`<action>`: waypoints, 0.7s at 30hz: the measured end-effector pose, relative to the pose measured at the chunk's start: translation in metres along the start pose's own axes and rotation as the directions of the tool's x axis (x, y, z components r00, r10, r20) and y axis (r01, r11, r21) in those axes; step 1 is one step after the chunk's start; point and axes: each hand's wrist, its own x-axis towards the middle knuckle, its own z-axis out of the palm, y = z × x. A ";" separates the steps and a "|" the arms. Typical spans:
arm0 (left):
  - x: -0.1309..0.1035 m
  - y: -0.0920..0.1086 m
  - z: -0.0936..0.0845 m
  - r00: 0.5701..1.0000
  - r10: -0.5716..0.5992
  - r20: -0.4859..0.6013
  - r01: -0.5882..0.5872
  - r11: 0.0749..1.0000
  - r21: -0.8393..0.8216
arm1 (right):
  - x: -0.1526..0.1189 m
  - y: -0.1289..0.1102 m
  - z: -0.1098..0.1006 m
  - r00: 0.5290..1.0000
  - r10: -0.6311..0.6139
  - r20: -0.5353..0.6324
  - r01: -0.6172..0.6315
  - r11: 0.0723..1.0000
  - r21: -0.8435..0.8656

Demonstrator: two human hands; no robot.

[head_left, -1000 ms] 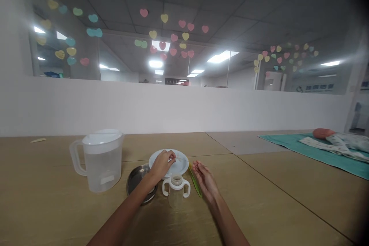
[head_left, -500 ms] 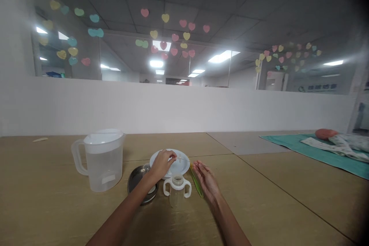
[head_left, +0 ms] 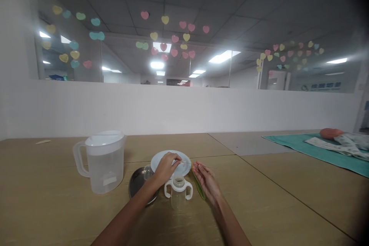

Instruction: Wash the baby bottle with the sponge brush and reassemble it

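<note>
Over the white plate (head_left: 158, 157), my left hand (head_left: 168, 167) pinches a thin, clear item too small to make out. My right hand (head_left: 206, 180) is to the right of the plate, palm turned up, its fingertips closed near the far end of that thin item. Just in front of the plate stands a clear bottle (head_left: 178, 198) with a white two-handled collar and an uncapped neck. A green brush-like tool (head_left: 198, 187) lies between the bottle and my right hand. Left of the bottle is a dark metal tray (head_left: 137, 184) with a clear round piece (head_left: 148, 172) at it, partly behind my left arm.
A large translucent pitcher (head_left: 106, 165) stands on the left of the table. At the right, a teal cloth (head_left: 296, 143) carries a patterned cloth and a reddish object (head_left: 330, 133). A low white wall (head_left: 173, 109) with glass above runs behind the table.
My left hand has moved slightly right, closer to my right hand. The whole view has shifted a little.
</note>
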 end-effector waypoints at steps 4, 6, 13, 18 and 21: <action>0.002 0.011 0.003 0.999 0.021 -0.028 -0.022 0.999 -0.027 | -0.003 -0.002 0.005 1.000 -0.001 -0.005 0.001 1.000 0.000; 0.004 0.015 0.001 1.000 0.023 -0.010 -0.023 1.000 -0.003 | -0.005 -0.001 0.008 1.000 0.009 0.017 -0.008 1.000 -0.012; 0.004 0.017 -0.008 0.983 0.079 0.166 -0.114 0.971 0.211 | -0.014 0.003 0.024 0.994 0.041 0.100 -0.027 0.990 -0.138; 0.004 0.006 -0.010 0.976 -0.007 0.218 -0.069 0.937 0.341 | -0.011 -0.004 0.022 0.996 -0.064 0.055 0.079 0.945 -0.317; 0.005 0.002 -0.010 0.981 -0.007 0.196 -0.060 0.941 0.334 | -0.010 -0.008 0.019 0.986 -0.165 -0.009 0.144 0.886 -0.440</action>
